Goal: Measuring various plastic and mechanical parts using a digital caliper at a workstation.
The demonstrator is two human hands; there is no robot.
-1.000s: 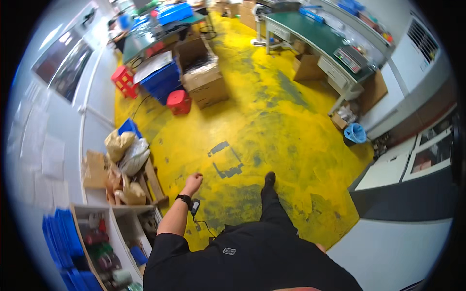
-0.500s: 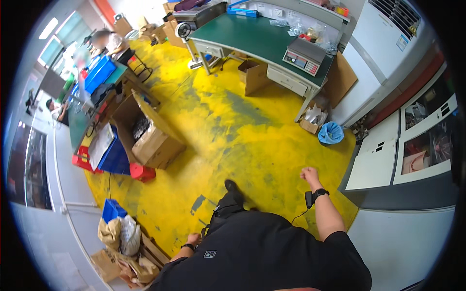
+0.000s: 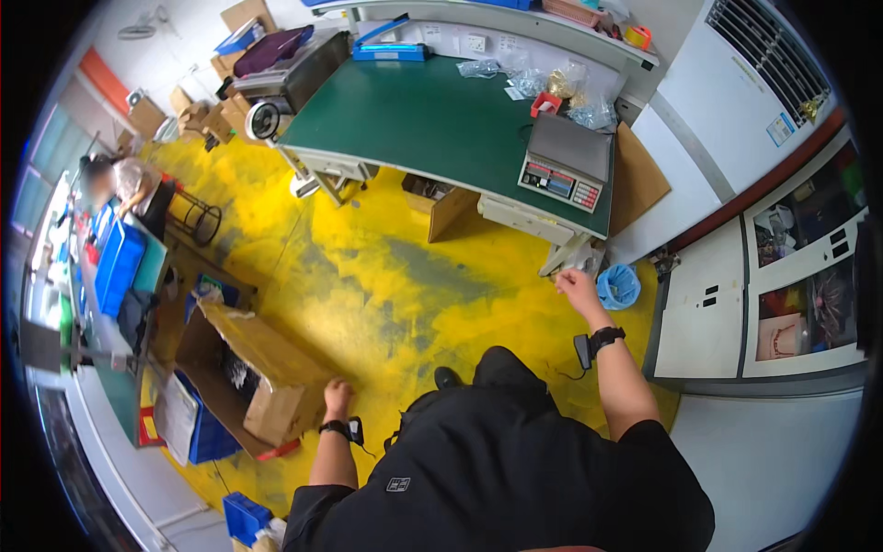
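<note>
Over the yellow floor, my left hand hangs loosely curled with no object showing in it. It is nearest to a large open cardboard box on the left, which has dark contents. My right hand is held forward on the other side, its fingers folded in and nothing visible between them. Beyond it lie a blue-lined waste bin and the near corner of a green-topped workbench. A digital scale rests on that bench. Each wrist wears a black strap with a small device.
White cabinets line the right side. Under the workbench sits an open cardboard box, and a fan stands by its left end. Another person sits at a table on the left, near a blue crate.
The workbench looks closer and the view has shifted leftward. My left hand has swung forward beside the large box. My right hand is slightly higher in view, still curled.
</note>
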